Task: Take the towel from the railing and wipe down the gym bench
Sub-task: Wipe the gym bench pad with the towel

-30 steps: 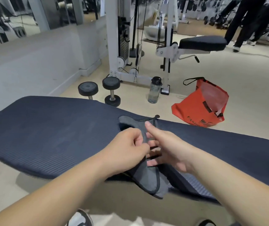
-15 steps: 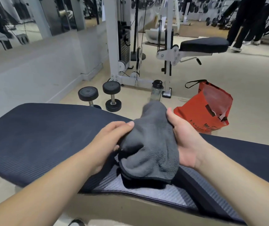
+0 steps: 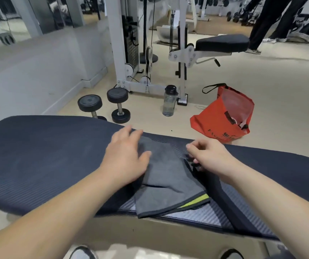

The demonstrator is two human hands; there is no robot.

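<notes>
head view: the only camera, wide-angle, so straight lines bend near the edges.
gym bench point(image 3: 37, 156): a dark ribbed pad crossing the picture; both ends are cut off by the frame edges and its legs are hidden.
towel point(image 3: 164, 171): grey with dark trim, lying folded on the gym bench between the two hands. Its near edge reaches the pad's front rim, where a yellow-green strip shows. Its left part is covered.
left hand point(image 3: 125, 157): flat, with fingers straight and spread and the palm pressing on the towel's left side; the fingertips are blurred.
right hand point(image 3: 209, 157): at the towel's right edge, with fingers curled under and the thumb out. The fingertips are tucked against dark material, and I cannot tell whether they pinch the towel.
dark band point(image 3: 224, 199): runs from under the right hand towards the near right; towel fold, strap or part of the bench, I cannot tell.
dumbbells point(image 3: 119, 105): two on the floor beyond the pad, the left one partly hidden behind it.
water bottle point(image 3: 169, 103): upright, just beside the machine's base.
red bag point(image 3: 222, 118): slumped open, its lettering partly hidden by the pad.
cable machine point(image 3: 116, 43): white, its top cut off.
other person point(image 3: 262, 25): only dark trouser legs and shoes show.
shoes point(image 3: 82, 252): two toes, cropped at the bottom edge.
</notes>
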